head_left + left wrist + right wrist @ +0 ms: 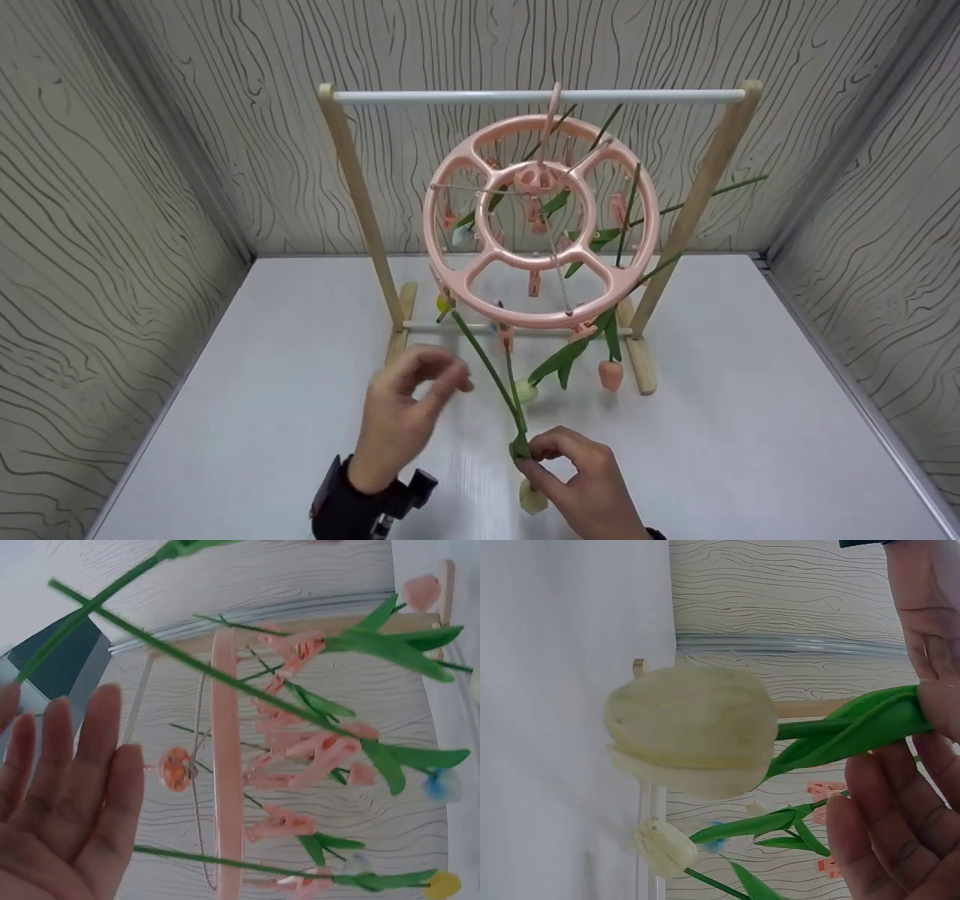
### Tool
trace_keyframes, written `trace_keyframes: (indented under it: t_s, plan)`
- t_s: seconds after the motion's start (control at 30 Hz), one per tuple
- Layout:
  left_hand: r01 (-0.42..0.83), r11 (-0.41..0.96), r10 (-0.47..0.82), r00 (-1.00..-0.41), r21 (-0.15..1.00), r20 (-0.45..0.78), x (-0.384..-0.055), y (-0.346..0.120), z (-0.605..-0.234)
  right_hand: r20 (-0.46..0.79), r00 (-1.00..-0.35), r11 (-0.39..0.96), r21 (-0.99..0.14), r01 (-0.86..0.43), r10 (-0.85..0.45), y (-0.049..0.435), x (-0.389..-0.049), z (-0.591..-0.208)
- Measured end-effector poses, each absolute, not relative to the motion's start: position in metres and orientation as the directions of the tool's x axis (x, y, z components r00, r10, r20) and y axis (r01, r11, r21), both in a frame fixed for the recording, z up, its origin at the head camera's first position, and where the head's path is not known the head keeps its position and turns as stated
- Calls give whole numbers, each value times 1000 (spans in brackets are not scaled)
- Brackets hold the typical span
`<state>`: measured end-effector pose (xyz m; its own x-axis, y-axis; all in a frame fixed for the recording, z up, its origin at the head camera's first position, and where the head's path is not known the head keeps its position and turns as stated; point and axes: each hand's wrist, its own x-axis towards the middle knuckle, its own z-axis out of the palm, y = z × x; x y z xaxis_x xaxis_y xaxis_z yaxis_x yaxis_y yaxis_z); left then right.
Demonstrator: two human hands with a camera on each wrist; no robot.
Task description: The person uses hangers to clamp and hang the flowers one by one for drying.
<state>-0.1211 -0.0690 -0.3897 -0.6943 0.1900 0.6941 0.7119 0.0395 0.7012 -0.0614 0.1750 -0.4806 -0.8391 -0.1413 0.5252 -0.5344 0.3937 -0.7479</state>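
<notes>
My right hand [581, 476] pinches a cream-white artificial tulip by its green leaves, just above the bloom [694, 731], which hangs downward. Its stem runs up toward the front rim of a pink round clip hanger [536, 321]. To its left my left hand [409, 412] hovers with nothing held, its fingers [97, 727] fairly straight in the left wrist view. Several artificial tulips hang bloom-down from the hanger's pink clips, among them an orange tulip [610, 376], a second white tulip [665, 847], a yellow tulip [442, 885] and a blue-and-white tulip [442, 784].
The hanger's hook [553, 105] hangs over the white crossbar [450, 97] of a wooden stand [361, 202]. The stand rests on a white table [270, 390]. Wood-grain panels [247, 150] enclose the back and sides. Tulip stems [739, 184] stick out past the stand's right post.
</notes>
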Motion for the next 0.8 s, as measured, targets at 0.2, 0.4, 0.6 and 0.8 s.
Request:
trace_keyframes:
  t_s: [0.2,0.4,0.6,0.8]
  plan:
    - [553,85,-51,-828,829,558,-171,-100,-365,519,-847,404,-756,-516,-112,177,-58,-478]
    - [300,296,-76,-939,907,336,-226,-111,-353,518,-848,386,-763,-518,-113,182,-56,-480]
    - [161,321,22,-986,933,163,-267,-104,-351,554,-826,387,-743,-546,-103,184,-53,-482]
    - [165,341,86,-986,925,144,-298,-99,-350,584,-806,361,-735,-574,-92,184,-46,-480]
